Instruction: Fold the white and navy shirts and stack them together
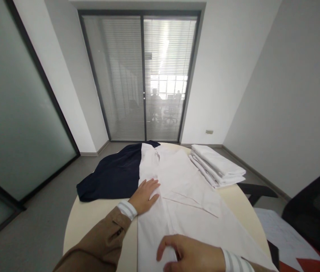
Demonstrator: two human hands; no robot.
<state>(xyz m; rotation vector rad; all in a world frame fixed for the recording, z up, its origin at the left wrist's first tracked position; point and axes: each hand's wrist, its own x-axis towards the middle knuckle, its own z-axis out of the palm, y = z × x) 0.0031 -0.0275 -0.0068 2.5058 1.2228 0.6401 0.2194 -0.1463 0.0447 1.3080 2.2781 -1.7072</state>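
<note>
A white garment (pixel 194 215), like a long coat, lies spread across the round table, with thin reddish lines along its front. My left hand (pixel 144 195) rests flat on its left part, fingers stretched out. Close to the bottom edge of the view, my right hand (pixel 192 252) hovers over or touches the garment's lower part. Its thumb and index finger are bent but apart, with white cloth showing between them; the other fingers are mostly hidden. Dark navy cloth (pixel 111 172) extends from the garment's upper left; whether the two are joined, I cannot tell.
A stack of folded white cloth (pixel 219 165) sits at the table's back right. The pale round table (pixel 76 226) curves around the garment. A black chair (pixel 315 211) stands on the right, beside papers (pixel 284 234). Glass doors with blinds (pixel 162 75) are behind.
</note>
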